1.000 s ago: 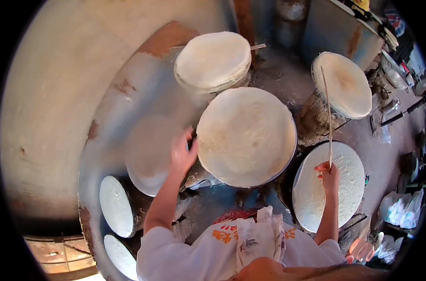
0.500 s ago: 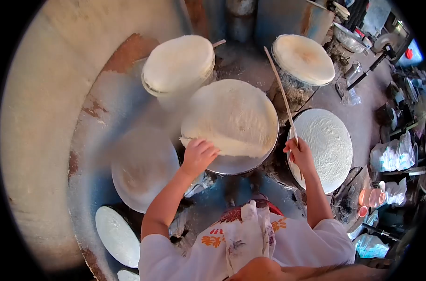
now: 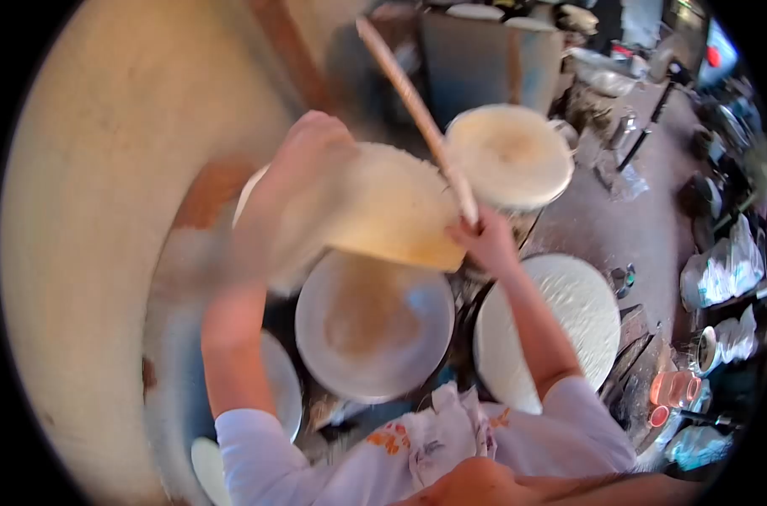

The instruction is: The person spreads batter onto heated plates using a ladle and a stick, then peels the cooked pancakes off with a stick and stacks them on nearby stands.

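A large thin pancake (image 3: 400,211) is raised off the round griddle (image 3: 316,363), its lower edge hanging over the griddle's far side. My left hand (image 3: 316,139), smeared by motion, is lifted high with its fingers closed at the pancake's upper left edge. Closed around the lower end of a long wooden stick (image 3: 409,93) is my right hand (image 3: 489,240), close by the pancake's right corner. The stick points up and away to the left. Brown residue marks the middle of the bare griddle.
Back right, a cooked round pancake (image 3: 510,156) rests on a stand. Pale batter (image 3: 569,308) covers another griddle under my right forearm. More griddles (image 3: 282,379) stand at left beside a curved wall (image 3: 97,253). Plastic bags (image 3: 721,266) and orange containers (image 3: 674,388) lie at far right.
My left hand has risen away from me, peeling the pancake off the middle griddle. My right hand has moved left and away with the stick. The view has shifted too.
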`<state>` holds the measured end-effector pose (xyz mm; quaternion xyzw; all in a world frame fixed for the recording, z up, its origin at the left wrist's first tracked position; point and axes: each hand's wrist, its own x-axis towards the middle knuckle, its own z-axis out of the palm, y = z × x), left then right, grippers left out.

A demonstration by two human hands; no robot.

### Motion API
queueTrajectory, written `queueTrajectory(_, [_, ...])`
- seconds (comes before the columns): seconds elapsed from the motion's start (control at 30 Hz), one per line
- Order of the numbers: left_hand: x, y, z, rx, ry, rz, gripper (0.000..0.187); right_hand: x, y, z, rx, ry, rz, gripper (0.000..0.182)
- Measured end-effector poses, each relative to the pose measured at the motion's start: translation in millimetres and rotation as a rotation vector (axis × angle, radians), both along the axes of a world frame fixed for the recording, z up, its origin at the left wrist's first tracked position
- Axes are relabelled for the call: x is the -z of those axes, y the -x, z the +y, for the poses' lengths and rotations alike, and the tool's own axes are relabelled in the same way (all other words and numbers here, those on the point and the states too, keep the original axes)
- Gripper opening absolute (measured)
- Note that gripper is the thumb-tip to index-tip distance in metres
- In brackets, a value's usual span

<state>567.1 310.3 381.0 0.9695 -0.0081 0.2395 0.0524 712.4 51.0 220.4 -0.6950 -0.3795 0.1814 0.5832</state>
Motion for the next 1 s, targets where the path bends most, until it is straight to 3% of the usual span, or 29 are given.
queueTrajectory(0.07, [-34,-90,-7,-0.086,-0.172,0.273,0.014,16,-19,5,0.227,-0.109,-0.035,0.027])
queueTrajectory(0.1, [-45,-137,-21,-0.079,-0.300,0.215,0.013,21,-35,8,0.347,-0.223,-0.080,0.026])
queueTrajectory(0.17, [-53,-221,-60,-0.094,-0.524,0.129,0.013,13,-86,6,0.514,-0.180,-0.005,0.026])
queueTrajectory(0.23, [-43,-289,-80,0.245,-0.353,-0.488,0.017,3,-126,0,0.604,-0.234,0.196,0.025])
queueTrajectory(0.27, [-39,-303,-103,0.281,-0.356,-0.554,0.018,1,-154,-4,0.640,-0.258,0.262,0.025])
queueTrajectory(0.3, [-39,-308,-118,0.311,-0.360,-0.615,0.020,5,-182,-8,0.718,-0.217,0.156,0.023])
queueTrajectory(0.4, [-14,-259,-144,0.232,-0.367,-0.529,0.021,50,-269,-13,0.859,-0.138,0.059,0.019])
queueTrajectory(0.53, [61,-181,-104,0.019,-0.095,-0.162,0.023,136,-346,-21,0.935,0.167,-0.077,0.020])
queueTrajectory(0.67, [121,-58,-76,-0.238,-0.137,0.039,0.022,138,-344,-35,0.908,0.254,-0.095,0.022])
queueTrajectory(0.8, [157,65,-91,-0.478,-0.111,0.223,0.018,154,-365,-37,0.942,0.193,-0.145,0.024])
queueTrajectory(0.83, [162,93,-100,-0.526,-0.073,0.203,0.018,142,-360,-38,0.923,0.246,-0.056,0.026])
queueTrajectory(0.93, [171,157,-132,-0.664,0.035,0.171,0.015,176,-398,-49,0.926,0.439,-0.235,0.029])
queueTrajectory(1.0, [174,214,-173,-0.816,0.112,0.162,0.015,162,-389,-46,0.865,0.561,-0.395,0.027])
